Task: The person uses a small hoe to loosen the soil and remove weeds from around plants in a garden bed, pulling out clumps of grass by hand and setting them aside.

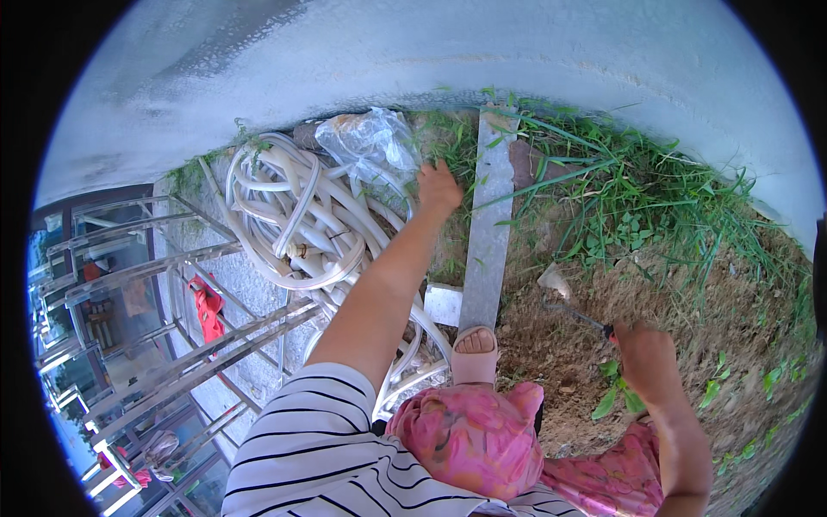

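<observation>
My left hand [440,188] reaches forward over short grass [452,132], close to the right edge of a clear plastic bag [371,139]. Its fingertips point away from me, and whether they pinch anything is hidden. On the other side, my right hand [646,362] grips a small hand tool [585,318] with a red part at the handle and a thin metal shaft. The tool's far end lies at the loose brown soil [575,362], just below a pale stone-like piece [554,282]. Between my hands runs a flat grey plank [491,226], with my sandalled foot [475,362] at its near end.
A tangled heap of white hoses [310,213] lies left of my arm. Further left stands a metal rack [194,258] with a red cloth [208,310] on it. A pale wall [452,52] bounds the far side. Long grass [646,194] grows along it, right of the plank.
</observation>
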### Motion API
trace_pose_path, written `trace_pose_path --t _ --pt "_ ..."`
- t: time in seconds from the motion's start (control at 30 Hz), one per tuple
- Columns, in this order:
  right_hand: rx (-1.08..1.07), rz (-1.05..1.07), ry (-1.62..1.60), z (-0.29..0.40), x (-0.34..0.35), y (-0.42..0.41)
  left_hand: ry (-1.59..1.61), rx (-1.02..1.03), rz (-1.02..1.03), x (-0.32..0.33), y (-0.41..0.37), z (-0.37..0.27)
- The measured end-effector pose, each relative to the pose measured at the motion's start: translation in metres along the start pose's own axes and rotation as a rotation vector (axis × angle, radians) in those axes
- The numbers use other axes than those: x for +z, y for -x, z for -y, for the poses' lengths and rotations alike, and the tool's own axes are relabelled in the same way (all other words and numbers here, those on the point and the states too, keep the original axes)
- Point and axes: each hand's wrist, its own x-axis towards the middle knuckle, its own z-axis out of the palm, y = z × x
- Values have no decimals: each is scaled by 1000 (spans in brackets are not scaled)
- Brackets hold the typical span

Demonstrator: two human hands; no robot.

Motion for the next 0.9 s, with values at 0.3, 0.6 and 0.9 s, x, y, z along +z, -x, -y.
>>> trace_pose_path --t 0.3,0.6,0.9 --pt "1 -2 -46 5 -4 -1 1022 -396 316 -44 -14 -20" --pt "29 13 -58 3 -8 -6 282 287 -251 -174 -87 -12" --pt "50 67 16 19 -4 -5 -217 297 204 -17 -105 -2"
